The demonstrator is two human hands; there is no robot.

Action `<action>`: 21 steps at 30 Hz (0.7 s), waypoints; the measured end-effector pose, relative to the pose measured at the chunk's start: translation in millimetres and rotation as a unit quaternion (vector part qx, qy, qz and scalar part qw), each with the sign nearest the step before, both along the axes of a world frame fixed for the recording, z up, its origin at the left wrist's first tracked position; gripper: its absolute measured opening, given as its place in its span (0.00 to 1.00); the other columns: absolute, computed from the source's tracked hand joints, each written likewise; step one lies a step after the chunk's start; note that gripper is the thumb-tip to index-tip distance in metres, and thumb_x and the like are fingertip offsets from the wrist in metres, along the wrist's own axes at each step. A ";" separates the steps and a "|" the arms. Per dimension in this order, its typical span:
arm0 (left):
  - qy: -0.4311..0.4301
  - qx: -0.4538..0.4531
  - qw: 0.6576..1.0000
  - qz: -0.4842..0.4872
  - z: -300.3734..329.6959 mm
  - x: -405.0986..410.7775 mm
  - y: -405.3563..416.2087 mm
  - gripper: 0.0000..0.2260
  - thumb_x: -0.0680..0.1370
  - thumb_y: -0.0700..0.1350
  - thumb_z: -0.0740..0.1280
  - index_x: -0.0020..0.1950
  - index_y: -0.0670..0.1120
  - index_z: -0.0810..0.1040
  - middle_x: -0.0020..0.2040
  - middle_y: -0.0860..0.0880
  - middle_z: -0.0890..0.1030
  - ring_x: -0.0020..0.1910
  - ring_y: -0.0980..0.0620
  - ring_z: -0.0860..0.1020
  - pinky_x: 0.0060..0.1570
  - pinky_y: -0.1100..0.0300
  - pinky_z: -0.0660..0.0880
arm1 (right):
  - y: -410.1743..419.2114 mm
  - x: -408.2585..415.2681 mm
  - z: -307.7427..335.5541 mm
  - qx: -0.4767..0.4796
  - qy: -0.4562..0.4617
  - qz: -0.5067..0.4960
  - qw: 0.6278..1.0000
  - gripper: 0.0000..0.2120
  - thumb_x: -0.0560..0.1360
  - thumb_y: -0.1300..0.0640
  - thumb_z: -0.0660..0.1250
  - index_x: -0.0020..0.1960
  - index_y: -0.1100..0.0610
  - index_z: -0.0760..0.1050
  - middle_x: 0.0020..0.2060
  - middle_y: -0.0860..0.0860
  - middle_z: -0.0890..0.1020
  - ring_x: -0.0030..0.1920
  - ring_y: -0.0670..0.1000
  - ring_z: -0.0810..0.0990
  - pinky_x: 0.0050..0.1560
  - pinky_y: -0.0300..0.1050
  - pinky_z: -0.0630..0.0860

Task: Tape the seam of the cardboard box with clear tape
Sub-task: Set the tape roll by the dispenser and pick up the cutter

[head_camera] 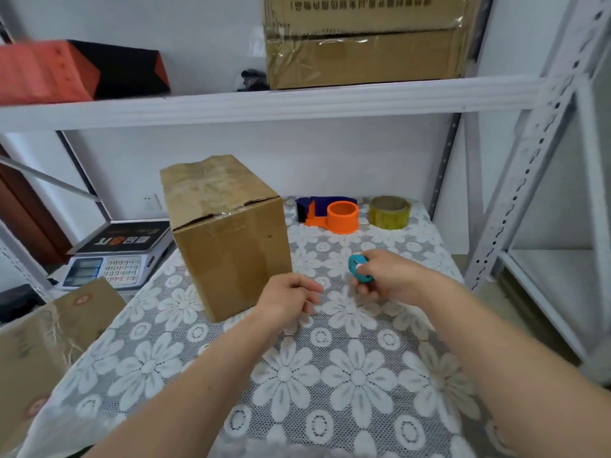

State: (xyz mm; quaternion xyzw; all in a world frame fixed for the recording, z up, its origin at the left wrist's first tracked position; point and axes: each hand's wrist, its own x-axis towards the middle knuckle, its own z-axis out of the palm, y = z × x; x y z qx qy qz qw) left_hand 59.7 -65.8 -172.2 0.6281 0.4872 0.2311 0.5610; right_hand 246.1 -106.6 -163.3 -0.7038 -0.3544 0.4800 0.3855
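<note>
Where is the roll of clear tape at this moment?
In the head view, the tape roll lies at the far right of the table, right of the orange tape dispenser, beyond the right hand.

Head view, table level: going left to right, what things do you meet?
Scale → cardboard box → left hand → right hand holding a small teal object; behind them, orange tape dispenser → tape roll.

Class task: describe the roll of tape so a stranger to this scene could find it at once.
Start at the flower-patterned tablecloth and go to its far right corner. The tape roll lies flat there, right of the orange dispenser: yellowish, translucent, with a brown cardboard core.
</note>
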 end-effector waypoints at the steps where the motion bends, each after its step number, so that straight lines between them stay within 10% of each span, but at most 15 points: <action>1: 0.000 -0.008 1.000 -0.009 2.8 7.4 0.1 0.15 0.78 0.29 0.55 0.43 0.40 0.80 0.32 0.44 0.79 0.26 0.49 0.73 0.20 0.64 0.66 | -1.7 9.5 1.0 0.003 0.003 -0.009 1.000 0.12 0.79 0.67 0.54 0.62 0.63 0.64 0.40 0.59 0.78 0.28 0.50 0.73 0.26 0.41 0.67; 12: 0.001 -0.008 1.000 0.000 5.4 78.5 27.7 0.09 0.80 0.36 0.59 0.53 0.43 0.78 0.41 0.46 0.79 0.32 0.53 0.75 0.28 0.63 0.70 | 31.9 77.8 -4.8 0.047 -0.063 -0.147 0.986 0.09 0.78 0.58 0.64 0.49 0.65 0.74 0.30 0.59 0.81 0.22 0.51 0.75 0.22 0.39 0.70; 21: 0.000 0.081 0.994 0.078 -14.4 105.2 57.5 0.12 0.78 0.43 0.63 0.37 0.44 0.67 0.36 0.42 0.70 0.35 0.48 0.69 0.31 0.58 0.65 | 92.2 87.8 -23.0 0.027 -0.175 -0.180 0.968 0.16 0.77 0.51 0.64 0.42 0.65 0.79 0.26 0.54 0.82 0.20 0.48 0.75 0.25 0.38 0.69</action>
